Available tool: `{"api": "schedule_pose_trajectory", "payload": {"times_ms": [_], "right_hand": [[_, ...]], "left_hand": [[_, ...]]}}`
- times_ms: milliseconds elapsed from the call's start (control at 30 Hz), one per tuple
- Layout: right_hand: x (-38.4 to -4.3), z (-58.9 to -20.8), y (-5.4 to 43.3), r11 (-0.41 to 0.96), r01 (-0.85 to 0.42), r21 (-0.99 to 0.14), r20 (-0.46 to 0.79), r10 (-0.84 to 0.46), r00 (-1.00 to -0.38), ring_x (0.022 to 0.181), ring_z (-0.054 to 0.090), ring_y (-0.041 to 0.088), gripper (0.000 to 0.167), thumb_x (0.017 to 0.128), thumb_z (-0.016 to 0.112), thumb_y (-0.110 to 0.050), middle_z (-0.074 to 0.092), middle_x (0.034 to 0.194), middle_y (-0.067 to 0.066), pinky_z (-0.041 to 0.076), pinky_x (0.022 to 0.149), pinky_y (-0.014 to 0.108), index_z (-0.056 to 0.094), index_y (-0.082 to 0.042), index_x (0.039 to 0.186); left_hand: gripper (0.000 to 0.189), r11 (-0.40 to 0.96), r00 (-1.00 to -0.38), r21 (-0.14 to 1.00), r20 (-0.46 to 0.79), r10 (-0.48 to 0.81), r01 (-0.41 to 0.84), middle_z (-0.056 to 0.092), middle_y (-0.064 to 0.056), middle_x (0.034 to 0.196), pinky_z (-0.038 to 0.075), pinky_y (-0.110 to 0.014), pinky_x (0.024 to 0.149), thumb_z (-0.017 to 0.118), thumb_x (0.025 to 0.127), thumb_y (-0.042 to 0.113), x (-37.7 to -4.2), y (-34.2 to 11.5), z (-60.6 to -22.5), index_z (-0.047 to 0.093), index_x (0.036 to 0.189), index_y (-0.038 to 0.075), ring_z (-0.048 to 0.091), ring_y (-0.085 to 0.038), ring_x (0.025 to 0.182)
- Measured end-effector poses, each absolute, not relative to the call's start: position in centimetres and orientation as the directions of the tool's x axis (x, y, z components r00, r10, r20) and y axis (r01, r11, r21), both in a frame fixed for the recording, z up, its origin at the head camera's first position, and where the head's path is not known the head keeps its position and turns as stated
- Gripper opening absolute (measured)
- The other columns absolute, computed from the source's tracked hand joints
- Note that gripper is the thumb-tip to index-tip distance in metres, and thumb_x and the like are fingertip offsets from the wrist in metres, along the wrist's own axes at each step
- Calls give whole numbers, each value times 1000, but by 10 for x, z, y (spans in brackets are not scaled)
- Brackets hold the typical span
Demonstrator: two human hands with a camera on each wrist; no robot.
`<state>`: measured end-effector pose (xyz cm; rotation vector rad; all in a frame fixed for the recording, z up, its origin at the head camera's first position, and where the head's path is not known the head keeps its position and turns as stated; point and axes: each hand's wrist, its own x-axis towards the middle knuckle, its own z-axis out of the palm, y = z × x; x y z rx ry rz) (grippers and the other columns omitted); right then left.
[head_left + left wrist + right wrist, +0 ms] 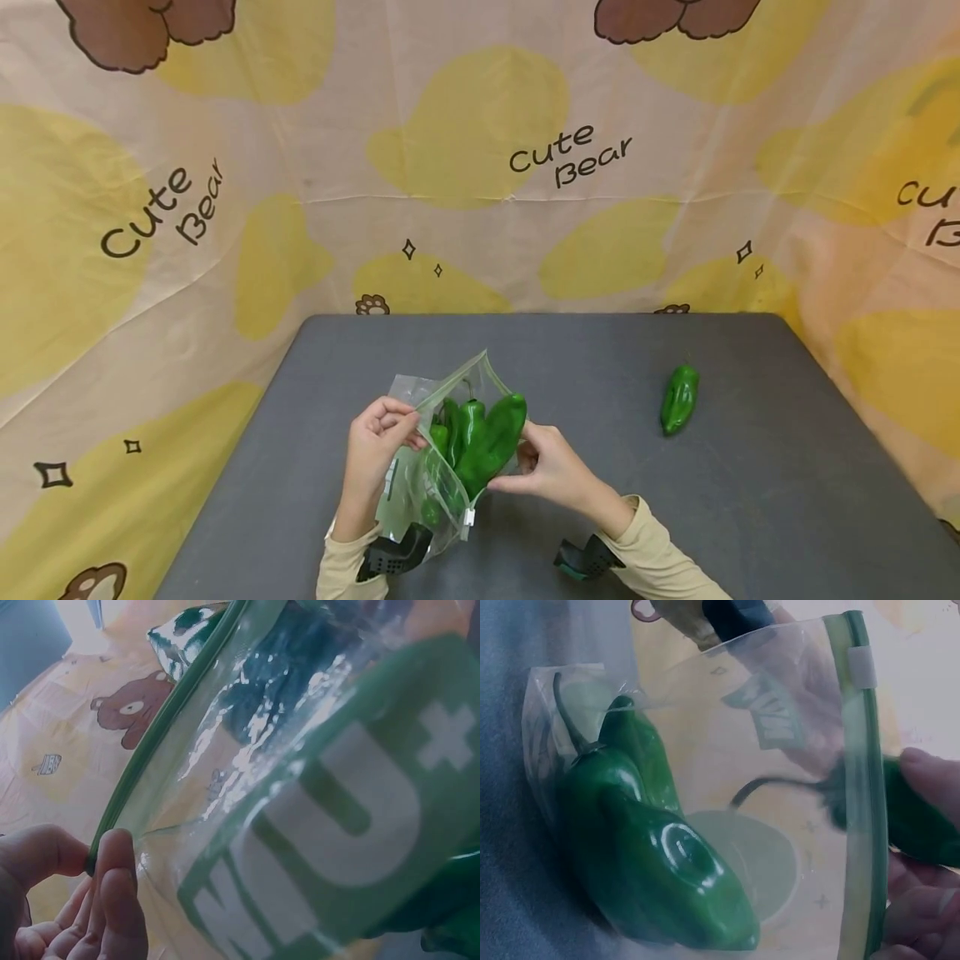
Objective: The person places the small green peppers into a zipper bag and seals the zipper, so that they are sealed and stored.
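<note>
A clear zip bag [399, 500] with a green-edged mouth and a white slider [862, 667] is held tilted over the table. My left hand [378, 437] pinches the rim of its mouth between thumb and fingers, seen close in the left wrist view. Several green peppers [697, 877] lie inside, at the bag's bottom in the right wrist view. At the mouth, my right hand [555, 467] grips another green pepper [491, 446] between thumb and fingers. This pepper's stem end is inside the bag, while its other end [922, 817] is still outside.
One more green pepper [680, 400] lies on the grey table [750, 500], off to the right. Behind the table hangs a bear-printed cloth [465, 125], which also covers both sides. Black wrist cameras [587, 557] sit at both cuffs.
</note>
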<state>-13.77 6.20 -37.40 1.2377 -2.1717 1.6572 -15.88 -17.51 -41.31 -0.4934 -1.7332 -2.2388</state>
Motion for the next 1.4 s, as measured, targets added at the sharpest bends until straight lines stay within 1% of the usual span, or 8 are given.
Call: {"api": "schedule_pose_trajectory", "payload": {"times_ms": [200,533,700,733,867,1000,1167,1400], "right_hand": [[-135,-373,60,87,-664,-743,539,-510,-670,48,29,-2,36,59,79,4,34,48,4,26,41,11,56,-3,86],[-135,-371,59,166,-575,-801,401,-564,-722,44,25,0,26,69,75,-2,26,48,-6,27,44,13,50,-4,72],[-142,-387,60,226,-522,-822,321,-574,-753,42,29,-1,17,73,74,-11,34,49,-10,33,43,15,60,-9,82],[-144,-390,60,240,-517,-822,304,-581,-755,42,29,-1,16,74,73,-15,39,51,-11,34,43,15,61,-10,83],[-148,-394,59,275,-505,-818,254,-615,-747,42,33,2,15,80,68,-24,57,68,-10,34,42,15,66,-11,87],[-148,-393,60,305,-463,-832,191,-626,-756,43,36,2,24,85,61,-29,63,81,-9,36,42,16,69,-8,95],[-148,-391,61,301,-440,-846,172,-628,-759,42,36,2,26,86,60,-28,63,84,-9,35,40,17,68,-6,98],[-148,-391,62,273,-453,-849,212,-608,-765,41,35,2,23,86,61,-25,62,82,-7,34,39,17,68,-6,97]], "left_hand": [[10,-290,-880,847,473,27,446,61,-16,68,50,-29,44,62,81,0,-174,-184,-443,57,87,-7,59,-22,51],[5,-236,-914,887,405,-13,396,61,-12,65,50,-25,44,60,81,-5,-156,-173,-403,58,82,-1,59,-16,49],[7,-197,-941,921,336,-38,337,60,-14,63,51,-27,45,59,80,-8,-151,-171,-392,57,80,-2,58,-16,48],[6,-224,-934,908,358,-21,353,60,-13,65,51,-27,46,59,81,-7,-158,-175,-409,57,82,-1,59,-17,50],[7,-268,-902,871,432,15,413,61,-12,67,51,-28,45,62,81,0,-166,-181,-427,57,85,-3,59,-19,51],[8,-224,-916,892,402,1,392,59,-21,68,51,-33,45,59,82,-5,-167,-183,-428,55,87,-9,59,-25,50],[8,-272,-891,862,453,37,427,62,-16,70,51,-33,46,59,84,-2,-191,-199,-481,58,92,-4,60,-25,52],[6,-218,-941,916,336,-35,335,61,-9,63,51,-26,45,59,80,-9,-153,-172,-396,54,81,-7,59,-16,49]]}}
